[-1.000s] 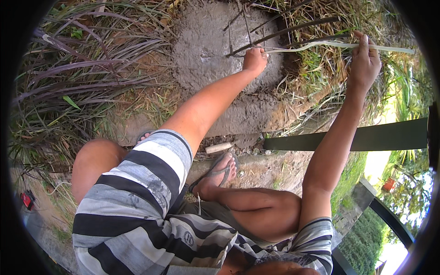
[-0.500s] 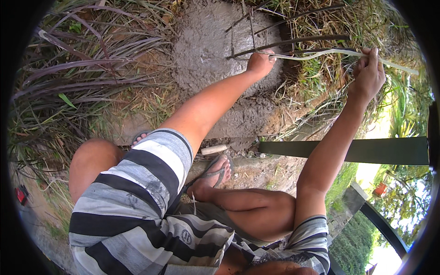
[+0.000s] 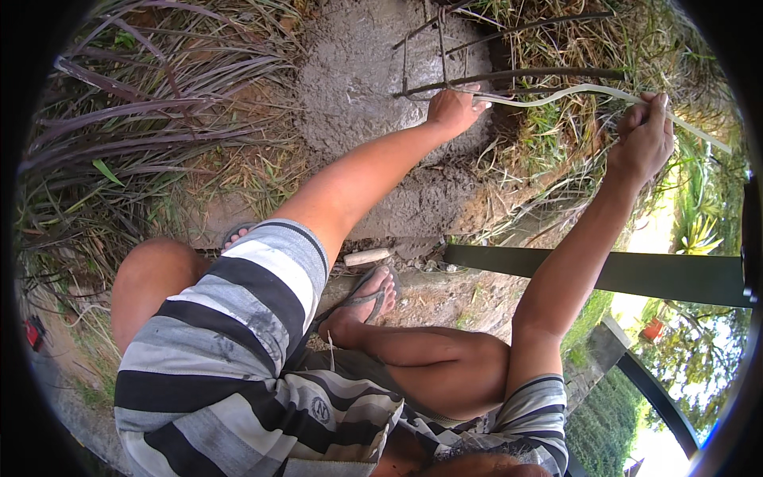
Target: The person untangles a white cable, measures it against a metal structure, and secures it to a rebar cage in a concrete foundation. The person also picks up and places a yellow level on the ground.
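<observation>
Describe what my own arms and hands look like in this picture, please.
Your left hand and right hand are bare, with no gloves or watch showing. The left sleeve is short, with wide grey, white and black stripes, a thin dark band near its hem and some dark smudges. The right sleeve is short and striped too.
</observation>
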Demonstrator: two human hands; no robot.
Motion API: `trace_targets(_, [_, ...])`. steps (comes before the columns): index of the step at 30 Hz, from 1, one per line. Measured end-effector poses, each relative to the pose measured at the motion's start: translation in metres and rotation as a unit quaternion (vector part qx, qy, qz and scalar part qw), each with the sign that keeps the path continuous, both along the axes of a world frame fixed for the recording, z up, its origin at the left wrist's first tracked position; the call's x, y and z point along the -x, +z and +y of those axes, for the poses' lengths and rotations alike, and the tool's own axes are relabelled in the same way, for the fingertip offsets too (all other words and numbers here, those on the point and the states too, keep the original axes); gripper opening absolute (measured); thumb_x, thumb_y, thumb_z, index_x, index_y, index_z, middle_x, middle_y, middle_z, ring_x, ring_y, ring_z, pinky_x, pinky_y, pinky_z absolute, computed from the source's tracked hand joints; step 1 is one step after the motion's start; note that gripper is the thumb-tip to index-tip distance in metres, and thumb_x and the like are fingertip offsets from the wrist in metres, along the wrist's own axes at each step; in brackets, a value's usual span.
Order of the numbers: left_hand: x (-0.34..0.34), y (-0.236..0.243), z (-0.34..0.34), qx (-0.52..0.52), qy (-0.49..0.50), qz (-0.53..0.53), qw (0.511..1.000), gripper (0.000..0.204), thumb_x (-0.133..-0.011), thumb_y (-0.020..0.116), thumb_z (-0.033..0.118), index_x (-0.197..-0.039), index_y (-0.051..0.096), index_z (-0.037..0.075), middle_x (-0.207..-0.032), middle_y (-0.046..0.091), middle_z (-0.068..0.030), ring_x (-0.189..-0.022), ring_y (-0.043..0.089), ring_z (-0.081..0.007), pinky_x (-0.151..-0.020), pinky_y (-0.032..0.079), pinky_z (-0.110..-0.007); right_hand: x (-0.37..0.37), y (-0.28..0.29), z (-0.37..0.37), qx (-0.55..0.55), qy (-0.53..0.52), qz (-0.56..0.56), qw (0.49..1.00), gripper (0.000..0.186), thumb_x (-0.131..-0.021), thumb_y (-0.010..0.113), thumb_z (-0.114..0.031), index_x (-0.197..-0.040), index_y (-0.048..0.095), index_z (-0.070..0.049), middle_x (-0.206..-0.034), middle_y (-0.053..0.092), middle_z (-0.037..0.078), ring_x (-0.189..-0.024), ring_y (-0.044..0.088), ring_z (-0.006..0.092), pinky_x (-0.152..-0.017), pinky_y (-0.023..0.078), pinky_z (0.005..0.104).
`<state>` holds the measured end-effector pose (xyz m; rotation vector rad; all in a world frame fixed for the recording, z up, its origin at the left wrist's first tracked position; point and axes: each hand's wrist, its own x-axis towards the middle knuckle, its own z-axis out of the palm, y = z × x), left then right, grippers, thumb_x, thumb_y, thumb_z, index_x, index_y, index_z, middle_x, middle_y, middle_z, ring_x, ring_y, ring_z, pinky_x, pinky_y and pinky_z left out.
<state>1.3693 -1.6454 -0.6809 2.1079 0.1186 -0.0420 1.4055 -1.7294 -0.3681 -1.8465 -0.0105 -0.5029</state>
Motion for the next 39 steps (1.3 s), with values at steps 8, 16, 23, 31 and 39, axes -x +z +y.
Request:
trace_targets(8, [0.006,0.014,0.001,0.001,0.033,-0.118,0.992,0.052,-0.100,0.058,0.044,-0.137,0.062,0.009,-0.093,0.075,-0.0180,-0.085,0.073,-0.0333,-0.081,0.058,-0.046,0.000,0.005,0.000,0.012,-0.005,-0.006,1.000,0.030,-0.108,0.052,-0.020,-0.090,0.065,0.001,-0.058,0.047,-0.001,-0.045,0.034,0.0050,-0.039,0.022,0.0229])
trace_targets(16, [0.005,0.031,0.002,0.029,-0.046,-0.040,0.998,0.046,-0.101,0.056,0.031,-0.139,0.058,0.005,-0.083,0.073,-0.0185,-0.073,0.072,-0.0339,-0.072,0.058,-0.046,0.001,0.002,-0.009,-0.002,-0.004,0.002,1.000,0.030,-0.108,0.053,-0.020,-0.091,0.065,0.001,-0.058,0.048,0.000,-0.044,0.035,0.0058,-0.039,0.022,0.0229])
trace_targets(23, [-0.002,0.007,-0.006,-0.009,-0.049,-0.104,0.993,0.048,-0.106,0.047,0.032,-0.147,0.052,0.006,-0.061,0.062,-0.0136,-0.053,0.061,-0.0278,-0.053,0.052,-0.043,0.001,0.001,-0.017,0.013,-0.004,-0.002,1.000,0.026,-0.106,0.059,-0.019,-0.090,0.067,0.000,-0.059,0.049,-0.002,-0.045,0.034,0.0039,-0.040,0.022,0.0222])
trace_targets(31, [-0.006,-0.001,-0.013,0.022,-0.049,-0.093,0.994,0.043,-0.105,0.047,0.027,-0.138,0.057,0.002,-0.062,0.062,-0.0133,-0.056,0.063,-0.0292,-0.055,0.053,-0.045,0.000,-0.010,-0.021,0.119,0.004,0.005,0.993,0.023,-0.091,0.080,-0.025,-0.095,0.071,-0.004,-0.066,0.059,-0.005,-0.050,0.041,0.0000,-0.043,0.026,0.0195])
trace_targets(39, [-0.004,0.001,-0.010,0.028,-0.033,-0.112,0.993,0.038,-0.104,0.047,0.024,-0.130,0.058,0.000,-0.059,0.058,-0.0109,-0.053,0.061,-0.0270,-0.052,0.051,-0.042,0.010,-0.009,-0.013,0.177,0.033,0.030,0.983,0.029,-0.087,0.084,-0.025,-0.102,0.074,-0.003,-0.069,0.064,-0.004,-0.055,0.044,-0.0022,-0.049,0.026,0.0159])
